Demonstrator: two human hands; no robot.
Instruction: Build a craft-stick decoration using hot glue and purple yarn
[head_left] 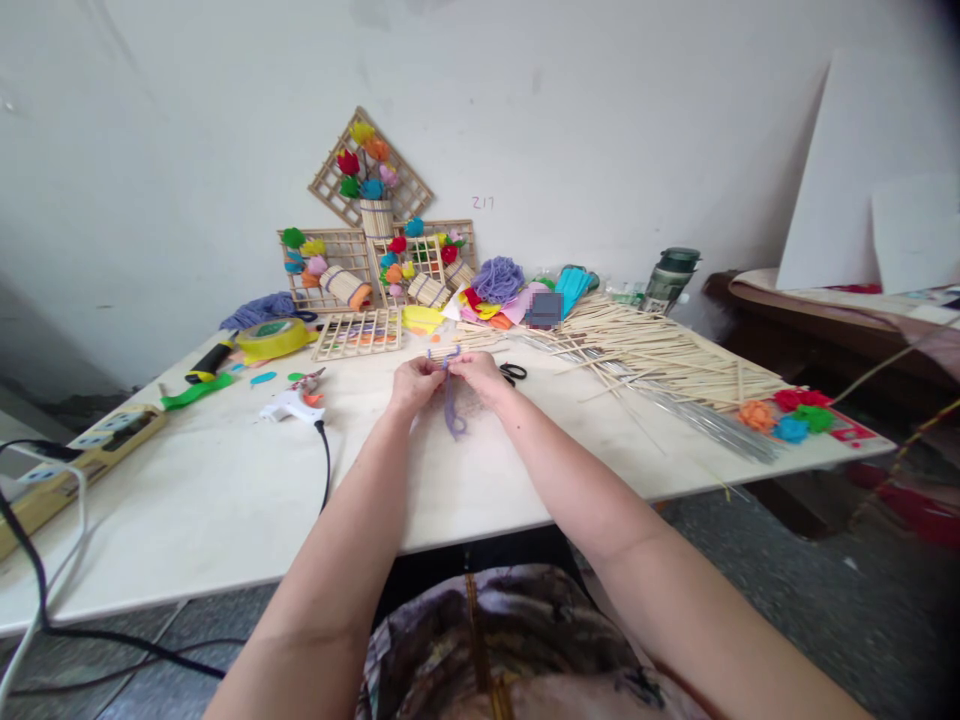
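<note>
At the middle of the table, my left hand (420,383) and my right hand (478,374) are close together with fingers pinched. Just beyond the fingertips is a short row of wooden sticks (436,354) bound with purple yarn. A loose tail of purple yarn (452,412) hangs down between my hands onto the tabletop. Both hands pinch the yarn at the near edge of the stick row; the exact grip is partly hidden by the fingers. Black-handled scissors (513,373) lie just right of my right hand.
A white glue gun (292,405) with a black cord lies left. Yellow tape (266,338), a power strip (97,450) and a small stick lattice (358,333) are farther left. Many loose sticks (660,345) and wires (712,425) spread right. Flower-decorated lattices (330,255) lean on the wall.
</note>
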